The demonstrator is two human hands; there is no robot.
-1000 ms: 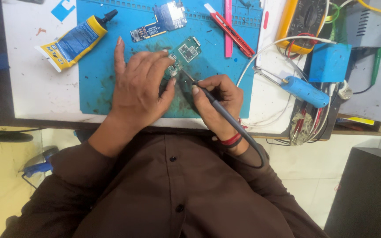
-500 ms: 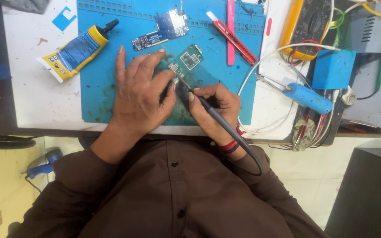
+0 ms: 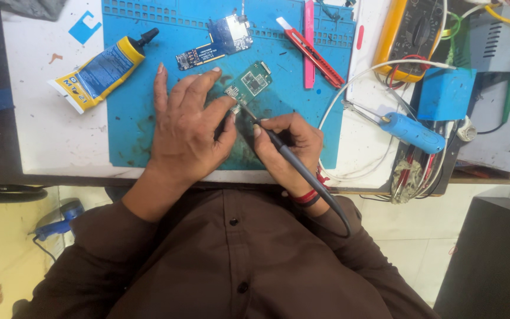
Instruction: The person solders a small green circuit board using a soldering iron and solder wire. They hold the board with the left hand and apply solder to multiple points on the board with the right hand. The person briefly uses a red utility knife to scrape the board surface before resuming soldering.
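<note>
A small green circuit board [image 3: 251,83] lies on the blue work mat [image 3: 131,124]. My left hand [image 3: 187,127] rests flat on the mat, its thumb and forefinger pinching the board's lower left corner. My right hand [image 3: 287,145] grips a dark soldering iron [image 3: 284,155] like a pen. The iron's tip touches the board's lower edge beside my left thumb. Its black cable runs back over my right wrist.
A blue circuit board [image 3: 219,38] and a yellow glue tube [image 3: 98,71] lie at the mat's far side. A red utility knife [image 3: 311,50] and a pink tool [image 3: 309,41] lie to the right. A yellow multimeter [image 3: 411,35], a blue-handled tool [image 3: 414,133] and cables crowd the right.
Both hands and the green board sit in the same pose as before. The iron's tip has stayed at the board's edge. Only the view has shifted slightly.
</note>
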